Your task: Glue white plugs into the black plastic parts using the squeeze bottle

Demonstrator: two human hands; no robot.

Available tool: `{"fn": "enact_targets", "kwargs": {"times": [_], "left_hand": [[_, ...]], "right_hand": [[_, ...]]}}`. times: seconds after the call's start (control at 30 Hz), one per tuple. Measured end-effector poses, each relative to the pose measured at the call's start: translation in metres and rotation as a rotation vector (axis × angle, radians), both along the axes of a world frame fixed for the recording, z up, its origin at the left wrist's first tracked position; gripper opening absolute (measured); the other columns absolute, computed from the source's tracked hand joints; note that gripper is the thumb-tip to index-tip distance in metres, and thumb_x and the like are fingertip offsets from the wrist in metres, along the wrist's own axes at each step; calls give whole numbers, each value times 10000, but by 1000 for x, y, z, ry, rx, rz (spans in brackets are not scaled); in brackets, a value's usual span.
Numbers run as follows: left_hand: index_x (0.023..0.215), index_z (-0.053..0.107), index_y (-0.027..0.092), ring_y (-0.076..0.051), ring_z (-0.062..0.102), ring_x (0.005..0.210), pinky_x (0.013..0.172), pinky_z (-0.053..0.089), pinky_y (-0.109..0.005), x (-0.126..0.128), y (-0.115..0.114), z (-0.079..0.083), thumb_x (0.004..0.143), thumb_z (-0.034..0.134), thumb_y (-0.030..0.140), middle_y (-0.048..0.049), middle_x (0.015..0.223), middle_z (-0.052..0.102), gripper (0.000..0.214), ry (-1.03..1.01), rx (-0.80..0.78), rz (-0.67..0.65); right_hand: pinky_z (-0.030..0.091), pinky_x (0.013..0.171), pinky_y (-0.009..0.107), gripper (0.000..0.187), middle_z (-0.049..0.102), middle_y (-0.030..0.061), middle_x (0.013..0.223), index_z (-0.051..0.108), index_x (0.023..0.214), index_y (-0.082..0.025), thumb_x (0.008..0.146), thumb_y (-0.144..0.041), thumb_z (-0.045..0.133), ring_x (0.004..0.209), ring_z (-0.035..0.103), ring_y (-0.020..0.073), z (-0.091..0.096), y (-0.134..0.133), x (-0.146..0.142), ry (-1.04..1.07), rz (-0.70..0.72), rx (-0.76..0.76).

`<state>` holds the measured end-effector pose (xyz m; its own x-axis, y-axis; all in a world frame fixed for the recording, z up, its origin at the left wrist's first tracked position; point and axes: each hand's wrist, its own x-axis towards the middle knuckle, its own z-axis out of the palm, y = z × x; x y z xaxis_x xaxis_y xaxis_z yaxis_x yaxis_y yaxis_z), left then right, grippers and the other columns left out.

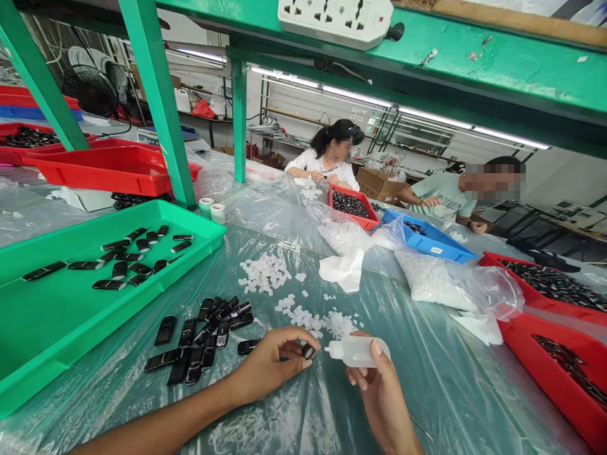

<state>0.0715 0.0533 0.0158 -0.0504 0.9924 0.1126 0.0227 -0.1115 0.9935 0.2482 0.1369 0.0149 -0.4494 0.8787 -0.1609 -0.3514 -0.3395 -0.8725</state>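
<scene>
Between thumb and fingers, my left hand (272, 363) pinches a small black plastic case (308, 351), its open end turned to the right. My right hand (379, 379) is wrapped round a translucent squeeze bottle (358, 351), which lies sideways with its nozzle pointing at the case, a small gap apart. Left of my left hand is a loose pile of black plastic cases (208, 338). Beyond my hands lie small white pieces in separate heaps: larger ones (265, 273), middling ones (303, 318) and tiny ones (340, 323).
A green tray (118, 328) with several black cases stands at left. Red trays (535, 341) and a blue tray (431, 245) line the right, near a plastic bag of white pieces (431, 281). Two people sit across the table. A green post (159, 101) rises at left.
</scene>
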Motion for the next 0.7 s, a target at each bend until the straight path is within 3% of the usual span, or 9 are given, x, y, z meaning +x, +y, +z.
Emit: {"fn": "enact_targets", "kwargs": {"times": [0.23,0.4,0.7], "left_hand": [[930,651,174,-200,566,962,786,453,-244,-1,-1,2,841,573,188,-89,1077,591,119,-30,53,-19],[955,663,180,-236,542,1039,837,455,-284,-2,-1,2,841,572,200,-98,1110,588,148,-45,46,-32],[1140,608,192,-175,573,775,696,467,-265,-2,-3,5,874,534,321,-86,994,607,305,41,-29,-4]], "right_hand": [[331,442,217,366,354,-75,487,661,847,-144,816,-487,536,394,266,44,6,1,-4,171,13,-166],[343,461,225,388,344,-64,511,644,735,-140,834,-486,497,424,272,51,11,6,-1,310,49,-321],[346,466,235,344,385,-59,504,651,849,-153,838,-464,505,419,297,59,6,3,-1,256,45,-227]]}}
